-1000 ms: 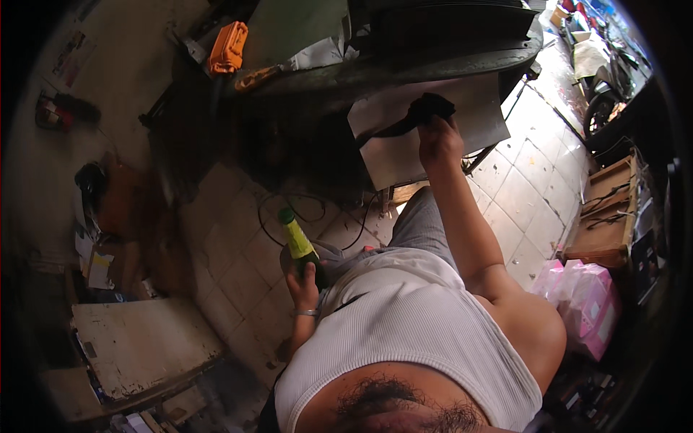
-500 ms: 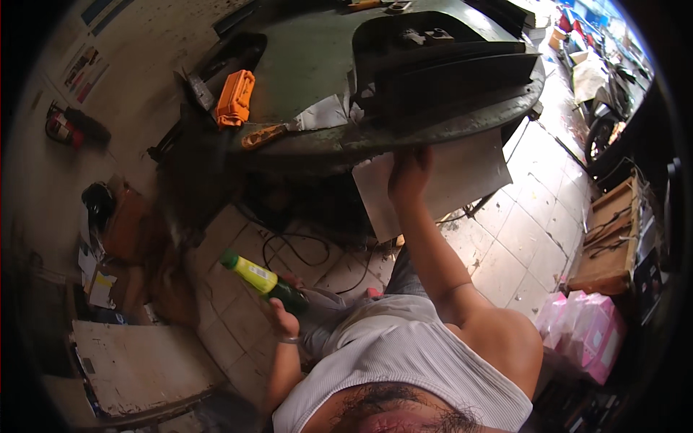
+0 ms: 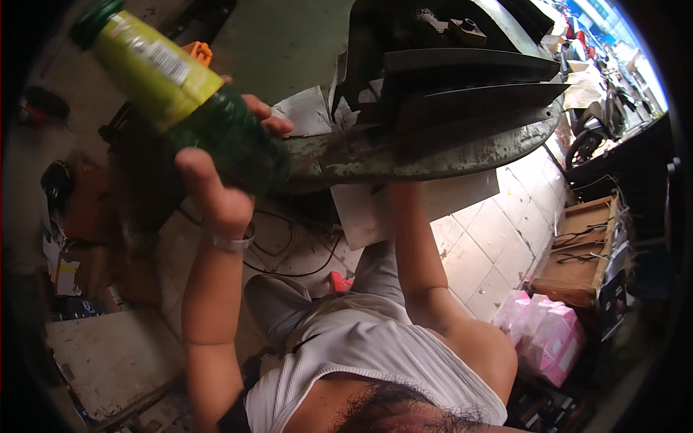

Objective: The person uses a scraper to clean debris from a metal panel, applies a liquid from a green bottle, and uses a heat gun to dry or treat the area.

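My left hand is wrapped round a green bottle with a yellow label. I hold it raised and tilted in front of the left part of the worn green table, its neck toward the upper left. My right hand reaches to the underside of the table's near rim, and its fingers are hidden there. Beside that hand, a pale flat sheet hangs below the rim. A torn white piece of paper lies on the tabletop just past my left fingertips.
Dark angled metal strips lie on the table's right side. An orange case shows partly behind the bottle. A black cable curves across the tiled floor. To the right are a wooden tray and pink packages; a motorcycle stands beyond.
My left hand has lifted the bottle from beside my leg up to table height, nearer the camera. My right hand has slipped further under the rim, and the view has shifted slightly.
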### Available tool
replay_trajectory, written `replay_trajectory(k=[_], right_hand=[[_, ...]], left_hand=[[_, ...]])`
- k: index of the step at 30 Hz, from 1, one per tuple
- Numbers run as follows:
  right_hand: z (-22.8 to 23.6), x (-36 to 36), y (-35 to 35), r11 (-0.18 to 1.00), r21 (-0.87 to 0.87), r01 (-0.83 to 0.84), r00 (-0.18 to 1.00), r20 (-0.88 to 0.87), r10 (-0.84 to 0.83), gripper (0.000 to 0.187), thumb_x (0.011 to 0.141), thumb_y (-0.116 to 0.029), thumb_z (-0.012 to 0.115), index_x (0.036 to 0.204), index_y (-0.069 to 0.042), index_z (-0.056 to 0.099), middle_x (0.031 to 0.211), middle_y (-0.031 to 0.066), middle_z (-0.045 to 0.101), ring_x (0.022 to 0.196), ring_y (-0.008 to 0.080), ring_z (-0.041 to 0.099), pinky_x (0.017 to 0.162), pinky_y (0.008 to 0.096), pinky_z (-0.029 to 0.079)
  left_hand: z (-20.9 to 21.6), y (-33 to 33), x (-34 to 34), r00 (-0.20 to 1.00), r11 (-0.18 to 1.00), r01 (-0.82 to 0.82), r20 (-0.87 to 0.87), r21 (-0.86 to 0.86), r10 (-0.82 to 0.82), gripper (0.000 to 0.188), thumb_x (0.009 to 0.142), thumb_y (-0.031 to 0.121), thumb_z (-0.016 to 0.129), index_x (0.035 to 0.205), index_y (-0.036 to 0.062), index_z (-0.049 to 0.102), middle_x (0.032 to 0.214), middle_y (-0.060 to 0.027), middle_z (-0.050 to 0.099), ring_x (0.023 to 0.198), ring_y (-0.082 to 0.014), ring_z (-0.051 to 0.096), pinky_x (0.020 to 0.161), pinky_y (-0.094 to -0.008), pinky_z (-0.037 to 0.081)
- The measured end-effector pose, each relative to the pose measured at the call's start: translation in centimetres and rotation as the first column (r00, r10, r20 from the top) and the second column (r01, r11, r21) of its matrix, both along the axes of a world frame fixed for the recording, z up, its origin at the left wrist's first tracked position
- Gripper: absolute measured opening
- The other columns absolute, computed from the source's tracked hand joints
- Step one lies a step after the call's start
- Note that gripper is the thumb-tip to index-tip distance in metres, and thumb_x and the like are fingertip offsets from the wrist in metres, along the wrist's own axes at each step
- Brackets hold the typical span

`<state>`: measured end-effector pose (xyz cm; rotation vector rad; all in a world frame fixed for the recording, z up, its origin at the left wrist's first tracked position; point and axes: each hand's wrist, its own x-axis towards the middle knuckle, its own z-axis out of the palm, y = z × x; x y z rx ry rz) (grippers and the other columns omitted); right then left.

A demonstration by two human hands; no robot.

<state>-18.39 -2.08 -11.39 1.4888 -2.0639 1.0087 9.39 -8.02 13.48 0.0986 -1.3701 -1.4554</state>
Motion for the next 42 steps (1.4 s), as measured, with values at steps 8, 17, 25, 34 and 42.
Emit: replay_trajectory(k=[8, 17, 25, 34, 42], right_hand=[[-0.3, 8.6, 1.0, 0.987, 0.121, -0.106, 0.992, 0.078, 0.097, 0.064, 0.088, -0.033, 0.067, 0.141, -0.006, 0.044, 0.142, 0.0193, 0.046, 0.134, 0.0375, 0.041, 0.114, 0.0502, 0.026], [-2.3, 4.5, 5.2, 0.977, 0.211, -0.012, 0.992, 0.124, -0.014, 0.063, 0.088, -0.035, 0.067, 0.14, -0.006, 0.047, 0.14, 0.0186, 0.048, 0.132, 0.0373, 0.043, 0.113, 0.0502, 0.028], [-2.1, 2.6, 6.8, 0.968, 0.246, 0.044, 0.99, 0.118, -0.075, 0.061, 0.088, -0.036, 0.067, 0.138, -0.006, 0.049, 0.138, 0.018, 0.05, 0.13, 0.0372, 0.045, 0.112, 0.0503, 0.029], [-2.2, 0.7, 10.1, 0.953, 0.285, 0.107, 0.98, 0.132, -0.15, 0.059, 0.088, -0.037, 0.067, 0.136, -0.007, 0.051, 0.136, 0.0173, 0.052, 0.129, 0.0371, 0.046, 0.111, 0.0503, 0.03], [-1.7, 0.2, 11.2, 0.945, 0.303, 0.125, 0.975, 0.141, -0.174, 0.058, 0.087, -0.038, 0.067, 0.134, -0.007, 0.053, 0.134, 0.0167, 0.054, 0.127, 0.0369, 0.048, 0.11, 0.0504, 0.031]], left_hand=[[-1.1, -0.5, 0.8, 0.972, 1.0, 0.002, -0.234, -0.024, -0.008, 0.109, 0.078, 0.081, 0.055, 0.14, -0.0033, 0.024, 0.108, -0.0203, 0.054, 0.089, -0.0335, 0.062, 0.085, -0.0464, 0.053], [0.8, 0.6, 1.4, 0.984, 0.994, -0.107, -0.147, -0.028, 0.101, 0.11, 0.081, 0.083, 0.044, 0.139, -0.0086, 0.024, 0.105, -0.0187, 0.047, 0.084, -0.0347, 0.058, 0.08, -0.0448, 0.051], [-0.7, -1.3, 1.5, 0.987, 0.957, -0.154, -0.085, -0.248, 0.137, 0.109, 0.083, 0.076, 0.045, 0.136, -0.0151, 0.018, 0.103, -0.019, 0.04, 0.081, -0.0292, 0.049, 0.078, -0.0386, 0.045], [-2.6, -1.7, 5.0, 0.985, 0.99, -0.142, -0.097, 0.021, 0.144, 0.035, 0.083, 0.014, 0.07, 0.086, 0.0024, 0.038, 0.088, -0.0068, 0.042, 0.066, -0.0266, 0.054, 0.064, -0.0412, 0.045], [-2.0, -1.2, 3.4, 0.963, 0.958, -0.268, -0.066, -0.102, 0.262, 0.041, 0.086, 0.031, 0.059, 0.102, 0.0017, 0.037, 0.091, -0.0084, 0.045, 0.068, -0.0263, 0.055, 0.061, -0.0363, 0.045]])
